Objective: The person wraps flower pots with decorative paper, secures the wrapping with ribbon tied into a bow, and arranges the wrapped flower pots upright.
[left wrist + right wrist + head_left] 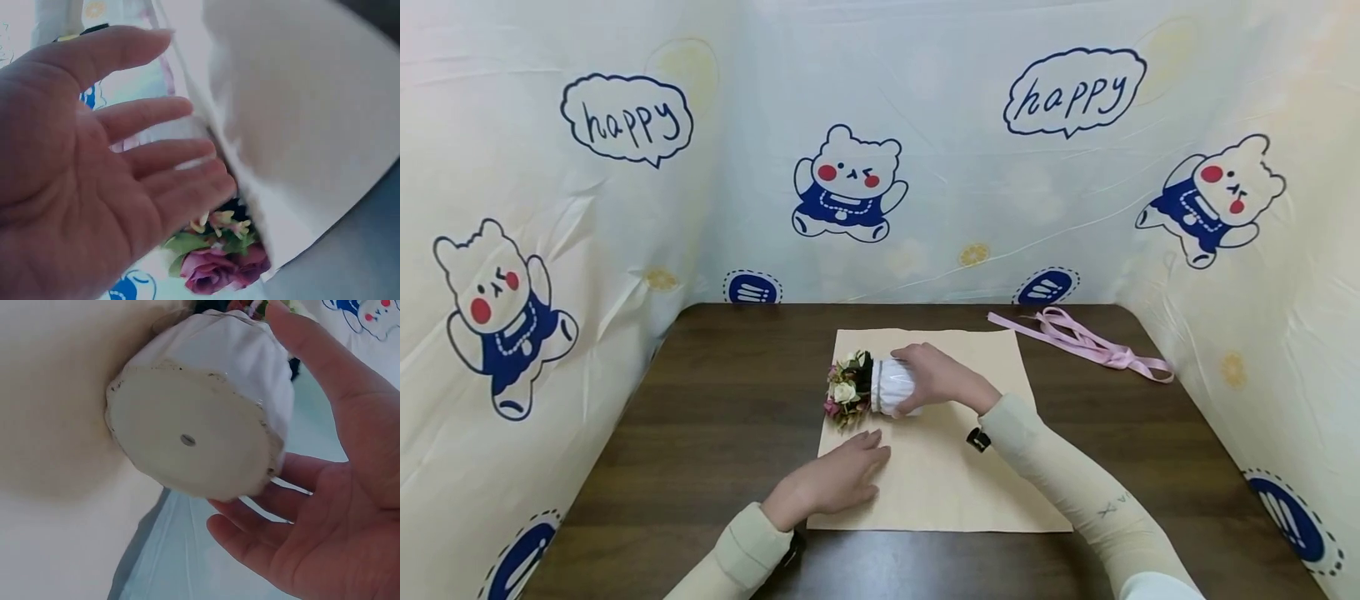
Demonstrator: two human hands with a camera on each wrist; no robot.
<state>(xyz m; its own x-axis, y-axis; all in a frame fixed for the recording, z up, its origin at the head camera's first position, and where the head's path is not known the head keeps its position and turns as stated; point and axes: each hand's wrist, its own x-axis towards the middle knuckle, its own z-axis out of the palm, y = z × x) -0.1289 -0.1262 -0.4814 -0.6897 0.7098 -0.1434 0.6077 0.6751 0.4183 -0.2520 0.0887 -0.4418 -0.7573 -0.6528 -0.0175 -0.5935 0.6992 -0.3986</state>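
Observation:
A small white pot (889, 390) of flowers (846, 392) lies on its side on a cream sheet of paper (955, 475), blooms pointing left. My right hand (934, 377) grips the pot from its base end, thumb and fingers spread round its sides. In the right wrist view the pot's round, flat base (187, 434) faces the camera, with a small mark at its centre. Lower left, my left hand (842, 477) is over the paper just below the flowers, fingers extended and holding nothing. The left wrist view has purple roses (212, 270) beyond its fingertips.
A loose pink ribbon (1097, 346) lies at the back right of the dark wooden table (722, 400), beside the paper's far corner. Pale curtains (850, 75) printed with cartoon bears close off the back and both sides.

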